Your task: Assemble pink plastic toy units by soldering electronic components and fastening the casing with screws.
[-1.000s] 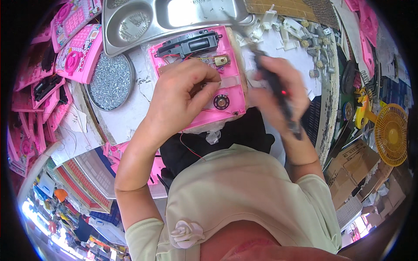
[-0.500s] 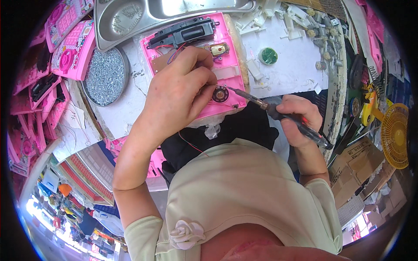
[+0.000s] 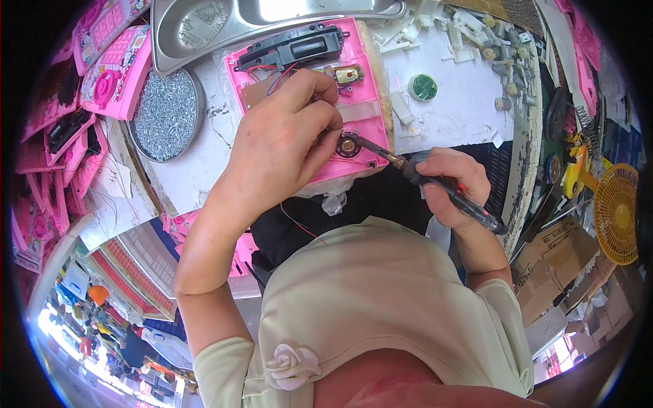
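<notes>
A pink plastic housing (image 3: 373, 151) lies face down, its inside showing, with a black plastic part (image 3: 309, 47), a small metal motor (image 3: 346, 75) and a brown circuit board (image 3: 254, 93) in it. My right hand (image 3: 454, 183) grips a soldering iron (image 3: 435, 178) by its dark handle. The iron's tip reaches the small round speaker (image 3: 349, 145) at the housing's near end. My left hand (image 3: 292, 126) bends over the housing, fingers pinched together beside the speaker; what they hold is hidden. A thin red wire (image 3: 301, 226) trails below my left wrist.
A round tray of screws (image 3: 165, 115) and a steel compartment tray (image 3: 269, 30) sit left and behind. Pink housings (image 3: 115, 75) pile up far left. At right are a green-filled tin (image 3: 422, 87), white plastic pieces (image 3: 462, 34), small grey parts (image 3: 507, 71) and a yellow fan (image 3: 615, 213).
My right hand has moved slightly left, bringing the soldering iron's tip over the speaker. My left hand keeps its pinch at almost the same spot.
</notes>
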`<state>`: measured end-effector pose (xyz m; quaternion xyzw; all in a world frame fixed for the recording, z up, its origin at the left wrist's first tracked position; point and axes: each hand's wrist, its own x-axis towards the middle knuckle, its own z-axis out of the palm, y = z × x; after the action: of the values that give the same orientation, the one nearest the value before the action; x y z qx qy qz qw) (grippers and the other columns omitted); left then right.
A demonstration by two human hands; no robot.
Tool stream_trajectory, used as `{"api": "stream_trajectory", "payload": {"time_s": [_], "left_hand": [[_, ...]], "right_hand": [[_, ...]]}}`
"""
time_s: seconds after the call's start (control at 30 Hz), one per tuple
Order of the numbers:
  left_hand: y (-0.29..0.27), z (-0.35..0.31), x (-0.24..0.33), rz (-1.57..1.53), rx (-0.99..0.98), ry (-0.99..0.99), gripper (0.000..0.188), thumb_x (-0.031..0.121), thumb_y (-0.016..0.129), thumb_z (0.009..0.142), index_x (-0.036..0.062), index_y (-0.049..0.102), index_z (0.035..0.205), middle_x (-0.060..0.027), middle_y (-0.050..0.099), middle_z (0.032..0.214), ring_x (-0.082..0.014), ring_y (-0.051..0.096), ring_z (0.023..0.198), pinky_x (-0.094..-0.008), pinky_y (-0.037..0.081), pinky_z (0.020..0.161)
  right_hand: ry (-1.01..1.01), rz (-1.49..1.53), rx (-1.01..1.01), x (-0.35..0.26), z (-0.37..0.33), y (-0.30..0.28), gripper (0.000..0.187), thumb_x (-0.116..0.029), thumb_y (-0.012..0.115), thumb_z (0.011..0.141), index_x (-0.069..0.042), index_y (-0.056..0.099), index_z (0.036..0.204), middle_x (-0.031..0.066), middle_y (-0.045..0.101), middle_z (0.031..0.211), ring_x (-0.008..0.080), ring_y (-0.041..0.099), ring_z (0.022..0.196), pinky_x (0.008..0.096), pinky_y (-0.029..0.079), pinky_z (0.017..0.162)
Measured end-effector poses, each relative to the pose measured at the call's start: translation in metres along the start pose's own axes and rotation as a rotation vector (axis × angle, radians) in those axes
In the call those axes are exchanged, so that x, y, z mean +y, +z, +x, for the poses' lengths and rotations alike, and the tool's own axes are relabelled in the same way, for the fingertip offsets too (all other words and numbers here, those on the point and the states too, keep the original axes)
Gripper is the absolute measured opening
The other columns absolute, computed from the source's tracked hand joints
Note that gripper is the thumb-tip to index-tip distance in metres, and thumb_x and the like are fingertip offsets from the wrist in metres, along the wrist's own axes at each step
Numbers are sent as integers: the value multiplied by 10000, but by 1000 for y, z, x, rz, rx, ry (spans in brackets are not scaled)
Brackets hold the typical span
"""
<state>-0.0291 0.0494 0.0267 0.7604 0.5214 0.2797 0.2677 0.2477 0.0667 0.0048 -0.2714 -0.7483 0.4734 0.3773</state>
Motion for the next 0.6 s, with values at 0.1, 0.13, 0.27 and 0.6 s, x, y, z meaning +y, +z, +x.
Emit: {"api": "stream_trajectory", "payload": {"time_s": [0.1,0.13,0.27,0.6], "left_hand": [[1,0,-1,7,19,26,147,40,725,755,49,624,862,-76,590,1044,-277,635,882,-380,530,716],[1,1,-1,9,23,31,146,39,724,755,48,624,861,-76,589,1043,-277,635,881,-380,530,715],[1,0,-2,4,23,24,138,37,721,757,46,628,858,-75,590,1040,-275,635,882,-380,529,716],[1,1,-1,15,25,33,136,36,722,754,50,626,849,-74,593,1035,-275,636,887,-379,530,714]], "right_hand": [[-10,-21,-15,2,0,1,259,-41,729,793,-14,673,1044,64,599,654,180,545,507,299,405,470],[-16,-34,-27,2,0,1,273,-33,732,777,-18,674,1043,61,592,648,185,539,503,303,402,467],[-110,-106,-71,7,0,1,327,0,740,715,-38,674,1034,48,564,629,204,516,490,319,388,454],[-228,-210,-109,6,4,0,360,49,736,645,-61,683,984,40,537,607,212,499,485,325,365,440]]}}
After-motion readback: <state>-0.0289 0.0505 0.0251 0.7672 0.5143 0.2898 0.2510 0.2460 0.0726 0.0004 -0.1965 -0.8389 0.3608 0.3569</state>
